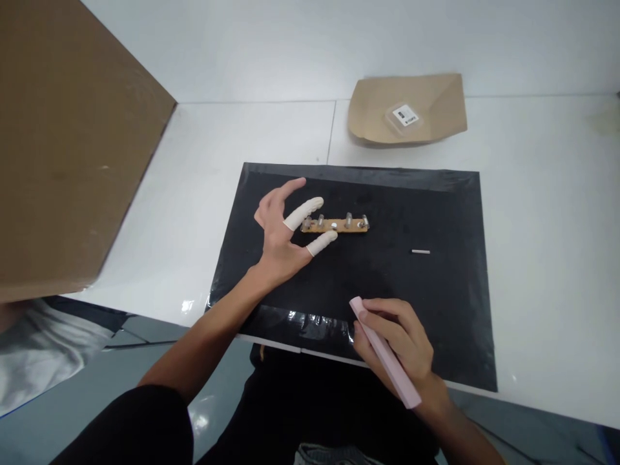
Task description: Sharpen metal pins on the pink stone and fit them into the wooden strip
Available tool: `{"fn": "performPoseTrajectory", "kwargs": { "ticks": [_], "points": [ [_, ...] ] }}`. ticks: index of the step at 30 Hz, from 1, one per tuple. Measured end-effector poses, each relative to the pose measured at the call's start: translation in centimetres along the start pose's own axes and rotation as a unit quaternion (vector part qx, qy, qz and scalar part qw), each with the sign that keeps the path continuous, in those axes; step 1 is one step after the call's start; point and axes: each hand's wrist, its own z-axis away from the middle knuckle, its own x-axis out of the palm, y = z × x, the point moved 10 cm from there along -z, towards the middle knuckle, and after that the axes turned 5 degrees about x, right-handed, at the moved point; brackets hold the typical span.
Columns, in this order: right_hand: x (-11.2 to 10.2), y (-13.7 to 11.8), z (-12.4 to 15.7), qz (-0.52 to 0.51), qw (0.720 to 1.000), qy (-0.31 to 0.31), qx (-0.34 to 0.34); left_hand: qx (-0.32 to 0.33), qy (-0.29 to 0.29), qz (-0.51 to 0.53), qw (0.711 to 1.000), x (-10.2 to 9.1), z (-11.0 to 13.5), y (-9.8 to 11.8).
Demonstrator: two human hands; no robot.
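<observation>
My left hand (285,232) hovers over the black mat (436,310) with its fingers spread. White finger cots cover its thumb and index finger, and those two tips lie beside the left end of a small tan circuit strip (339,225) with several metal parts on it. My right hand (397,342) rests near the mat's front edge, closed round a long pink bar (387,355) that slants toward me. A short silver pin (420,251) lies alone on the mat to the right of the strip.
A brown paper tray (436,106) holding a small clear packet (404,117) sits on the white table (542,206) behind the mat. A large cardboard sheet (62,142) leans in at the left. The table's front edge runs just under my wrists.
</observation>
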Motion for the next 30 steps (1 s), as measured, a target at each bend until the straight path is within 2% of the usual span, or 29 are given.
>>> {"fn": "performPoseTrajectory", "kwargs": {
  "ticks": [6,13,20,26,30],
  "points": [
    [0.0,0.2,0.3,-0.007,1.0,-0.006,0.003,0.02,-0.029,-0.016,0.999,0.3,0.2,0.7],
    [0.0,0.3,0.2,-0.006,1.0,0.002,0.0,0.074,-0.056,-0.062,0.994,0.6,0.3,1.5],
    [0.0,0.4,0.3,0.005,1.0,0.006,0.015,0.124,-0.123,-0.101,0.979,2.1,0.7,1.5],
    [-0.1,0.6,0.4,0.006,1.0,0.006,0.023,0.188,-0.091,-0.142,0.968,1.8,1.1,3.2],
    [0.0,0.6,0.4,0.004,1.0,0.002,0.021,0.195,-0.08,-0.143,0.967,1.7,1.2,3.9]
  ]
}}
